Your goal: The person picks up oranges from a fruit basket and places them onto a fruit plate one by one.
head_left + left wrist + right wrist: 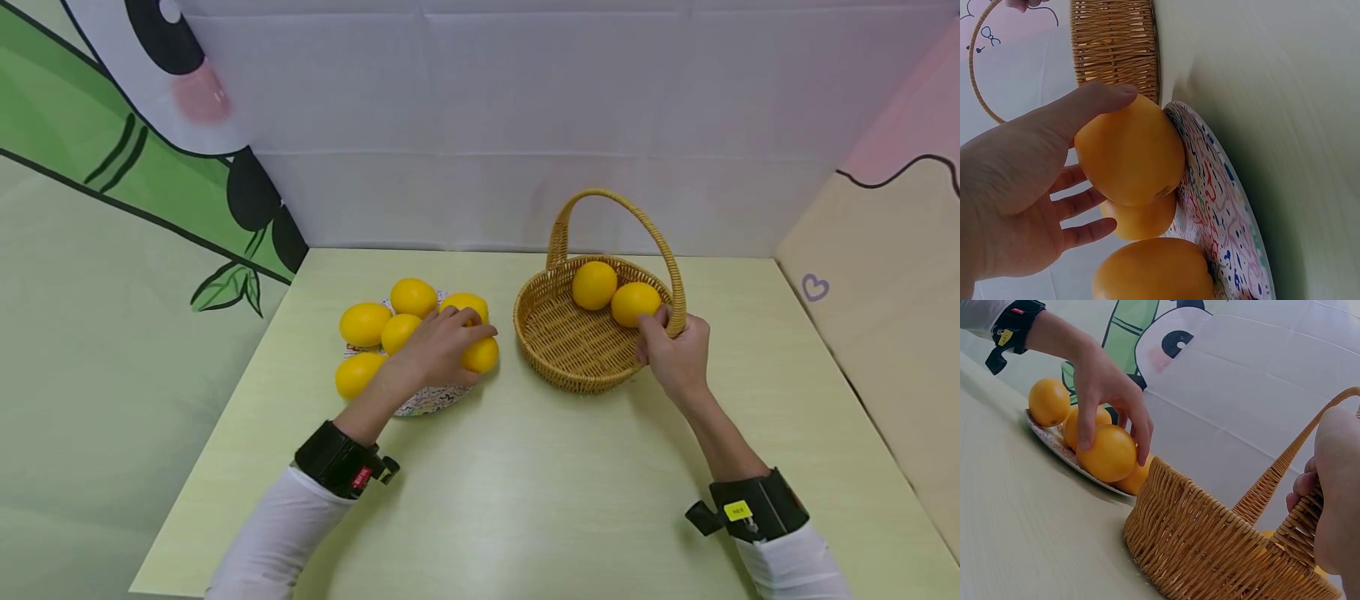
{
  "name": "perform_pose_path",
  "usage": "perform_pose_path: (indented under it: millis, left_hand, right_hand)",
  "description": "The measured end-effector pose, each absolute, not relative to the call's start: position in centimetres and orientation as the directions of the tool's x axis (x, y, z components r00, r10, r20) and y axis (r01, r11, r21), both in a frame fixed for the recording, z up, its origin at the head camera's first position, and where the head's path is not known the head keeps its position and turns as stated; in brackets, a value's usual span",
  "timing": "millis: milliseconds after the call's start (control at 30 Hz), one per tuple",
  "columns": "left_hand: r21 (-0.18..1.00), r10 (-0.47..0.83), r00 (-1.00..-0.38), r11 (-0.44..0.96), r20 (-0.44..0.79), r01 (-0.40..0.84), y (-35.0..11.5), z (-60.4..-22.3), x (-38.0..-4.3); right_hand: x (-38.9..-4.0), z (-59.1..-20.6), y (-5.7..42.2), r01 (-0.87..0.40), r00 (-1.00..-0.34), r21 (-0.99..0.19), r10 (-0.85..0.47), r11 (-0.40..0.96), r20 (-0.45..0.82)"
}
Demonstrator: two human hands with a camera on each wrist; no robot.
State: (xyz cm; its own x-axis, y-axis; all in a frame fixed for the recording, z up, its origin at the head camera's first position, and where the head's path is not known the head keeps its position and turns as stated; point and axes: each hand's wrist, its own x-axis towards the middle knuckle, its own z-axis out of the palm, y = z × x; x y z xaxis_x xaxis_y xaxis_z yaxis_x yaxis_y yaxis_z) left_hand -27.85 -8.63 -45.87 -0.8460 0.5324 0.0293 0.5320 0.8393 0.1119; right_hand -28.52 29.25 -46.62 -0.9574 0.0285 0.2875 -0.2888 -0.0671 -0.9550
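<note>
My left hand reaches over a patterned plate and holds an orange at the plate's right side. In the left wrist view the thumb lies on top of this orange, with the fingers at its far side; it still sits at the plate's rim. Several other oranges lie around it on the plate. My right hand grips the foot of the handle of a wicker basket. Two oranges lie inside the basket, towards its back and right.
Both plate and basket stand on a pale table, the basket to the right of the plate. The tall basket handle arches above its rim. A printed cloth backdrop rises behind the table.
</note>
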Motion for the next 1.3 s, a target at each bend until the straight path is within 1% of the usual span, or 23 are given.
perform_pose_path:
  millis: [100, 233, 433, 800, 1067, 1300]
  left_hand:
    - [0.122, 0.539, -0.841, 0.833, 0.039, 0.539, -8.8, -46.0, -27.8]
    - [0.156, 0.520, -0.854, 0.842, 0.019, 0.516, -8.2, -44.0, -26.7]
    - [0.181, 0.484, -0.875, 0.859, 0.019, 0.479, -7.9, -42.3, -26.2]
    - [0.183, 0.469, -0.880, 0.861, 0.079, 0.475, -8.4, -41.4, -26.5]
    - [0.194, 0.426, -0.903, 0.883, 0.047, 0.427, -8.5, -40.5, -26.5]
    - [0.211, 0.425, -0.904, 0.882, 0.033, 0.422, -8.6, -40.1, -26.5]
  right_hand:
    - [-28.5, -46.6, 29.2, -0.286, -0.958, -0.956, 0.029, -0.070, 0.285]
    - [-28.5, -46.5, 29.2, -0.282, -0.959, -0.956, 0.029, -0.074, 0.281]
    - [-28.4, -46.3, 29.2, -0.281, -0.960, -0.957, 0.026, -0.078, 0.280]
    - [-28.2, -46.2, 29.2, -0.269, -0.963, -0.961, 0.027, -0.066, 0.268]
    - [-28.2, -46.2, 29.2, -0.274, -0.962, -0.960, 0.033, -0.056, 0.272]
    - [-28.3, -46.3, 29.2, -0.270, -0.963, -0.961, 0.031, -0.056, 0.269]
